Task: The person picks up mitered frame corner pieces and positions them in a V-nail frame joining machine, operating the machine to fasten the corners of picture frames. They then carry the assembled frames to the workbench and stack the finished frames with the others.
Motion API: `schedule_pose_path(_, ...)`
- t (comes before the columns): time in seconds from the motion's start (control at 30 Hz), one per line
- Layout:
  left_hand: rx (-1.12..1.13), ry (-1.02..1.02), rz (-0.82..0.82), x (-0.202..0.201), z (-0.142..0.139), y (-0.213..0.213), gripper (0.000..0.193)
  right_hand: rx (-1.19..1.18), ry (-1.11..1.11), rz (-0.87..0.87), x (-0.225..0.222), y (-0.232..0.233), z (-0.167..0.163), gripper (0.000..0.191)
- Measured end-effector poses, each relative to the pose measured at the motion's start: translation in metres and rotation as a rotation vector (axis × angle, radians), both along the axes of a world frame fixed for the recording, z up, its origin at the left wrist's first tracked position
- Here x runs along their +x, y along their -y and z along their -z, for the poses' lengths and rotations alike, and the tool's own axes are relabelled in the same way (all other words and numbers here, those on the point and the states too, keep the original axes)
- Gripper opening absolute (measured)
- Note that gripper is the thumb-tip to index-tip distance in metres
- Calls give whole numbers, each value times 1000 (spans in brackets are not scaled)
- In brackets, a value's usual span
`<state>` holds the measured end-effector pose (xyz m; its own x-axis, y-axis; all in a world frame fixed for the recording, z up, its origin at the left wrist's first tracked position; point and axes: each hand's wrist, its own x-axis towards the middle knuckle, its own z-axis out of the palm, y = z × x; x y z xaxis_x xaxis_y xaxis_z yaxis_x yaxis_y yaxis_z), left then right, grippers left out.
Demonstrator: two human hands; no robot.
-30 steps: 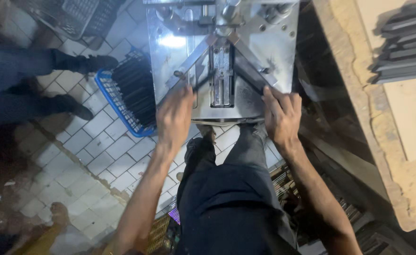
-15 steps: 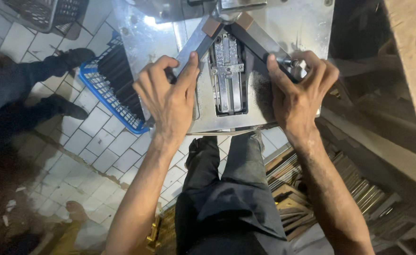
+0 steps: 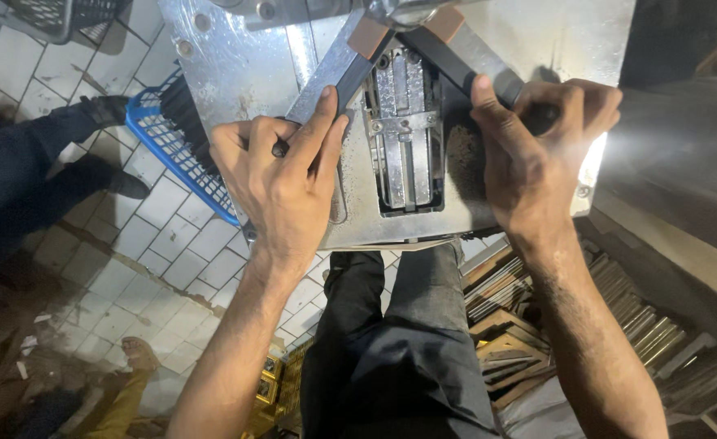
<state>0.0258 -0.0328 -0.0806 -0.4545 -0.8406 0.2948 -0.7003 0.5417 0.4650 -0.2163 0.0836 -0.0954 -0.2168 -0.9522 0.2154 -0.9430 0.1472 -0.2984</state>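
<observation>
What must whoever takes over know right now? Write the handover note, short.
Left hand: gripping the left strip, pressing it onto the metal plate.
Right hand: gripping the right strip.
The strips angle inward, with their ends close together above the central slot.
Done: both strips laid and held.
Left: neither is released.
A blue basket sits on the floor, left.

The left hand (image 3: 281, 175) covers the lower end of the grey strip (image 3: 335, 75), and the right hand (image 3: 537, 154) hides the lower end of the dark strip (image 3: 476, 65). The picture's top edge cuts off the metal surface (image 3: 236, 65) and the machine part where the strips meet. The blue crate (image 3: 171, 154) lies partly under that surface, its dark contents too small to tell.
</observation>
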Motion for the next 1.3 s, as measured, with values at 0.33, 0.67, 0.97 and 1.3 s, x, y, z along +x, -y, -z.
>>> schedule_pose_path(0.33,-9,23,-15,1,6,-1,33,-64,-2,4,2,2,-3,43)
schedule_pose_path(0.67,11,-18,-43,-4,1,-3,33,-71,-172,-8,-6,2,13,36)
schedule_pose_path(0.97,-25,-112,-64,-15,-11,6,29,-19,-93,21,2,14,-15,48)
schedule_pose_path(1.3,-21,-117,-72,-14,-9,9,25,-71,-79,-2,7,28,-31,34)
